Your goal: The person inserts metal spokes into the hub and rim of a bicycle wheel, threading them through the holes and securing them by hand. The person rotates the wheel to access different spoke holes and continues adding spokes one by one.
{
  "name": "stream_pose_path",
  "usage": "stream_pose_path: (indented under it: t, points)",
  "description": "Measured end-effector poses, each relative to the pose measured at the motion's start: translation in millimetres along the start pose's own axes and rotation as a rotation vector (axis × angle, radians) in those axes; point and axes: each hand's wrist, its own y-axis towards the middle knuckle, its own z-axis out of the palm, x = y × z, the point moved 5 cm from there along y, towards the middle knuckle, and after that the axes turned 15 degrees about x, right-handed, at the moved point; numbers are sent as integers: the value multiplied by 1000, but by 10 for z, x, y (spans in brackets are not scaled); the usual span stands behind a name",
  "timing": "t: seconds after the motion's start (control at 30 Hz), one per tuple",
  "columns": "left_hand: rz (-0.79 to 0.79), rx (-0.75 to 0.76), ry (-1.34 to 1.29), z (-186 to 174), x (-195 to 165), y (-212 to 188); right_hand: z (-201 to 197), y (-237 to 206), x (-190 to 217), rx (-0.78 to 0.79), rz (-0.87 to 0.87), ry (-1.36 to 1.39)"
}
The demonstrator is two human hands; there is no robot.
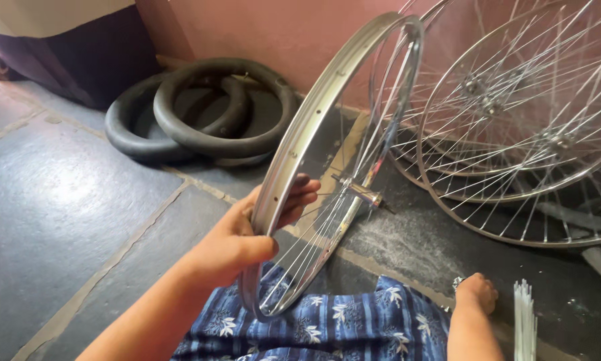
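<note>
Blue cloth printed with pale leaves (pixel 327 327) covers the person's lap at the near edge of the floor, and the lowest arc of a bare steel bicycle wheel rim (pixel 300 144) rests against it. The left hand (pixel 247 237) is clamped on that rim about a third of the way up its near side: the thumb lies across the outer face, and the fingers (pixel 299 195) curl through from the far side, pressed together among the spokes. From this grip the wheel stands almost upright, and it leans up and away to the right, so most of the hoop is above and beyond the fingers, and its hub and axle (pixel 366 194) sit just to their right, inside the hoop. The right hand (pixel 477 292) is lower and well apart from the wheel; it rests knuckles-up on the stone floor (pixel 66 194), fingers curled under, and whether they pinch anything cannot be told. Just beside it to the right lies a bundle of loose spokes (pixel 524 317). The left hand is therefore the nearer one to the rim and the only one touching it. Farther back, two black rubber tyres (pixel 200 110) lie overlapped at the foot of the pink wall (pixel 280 33), and several spoked wheels (pixel 527 120) lean against it on the right.
</note>
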Motion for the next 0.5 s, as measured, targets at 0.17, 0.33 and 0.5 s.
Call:
stream_pose_path:
  t: [0.17,0.33,0.5]
  points:
    - [27,-24,-5,65,150,47,-44,-98,21,-36,-37,403]
    - [41,-143,56,158,364,110,179,-925,393,185,-579,1038]
    - [145,-230,29,378,704,325,-4,-2288,502,596,-864,1425]
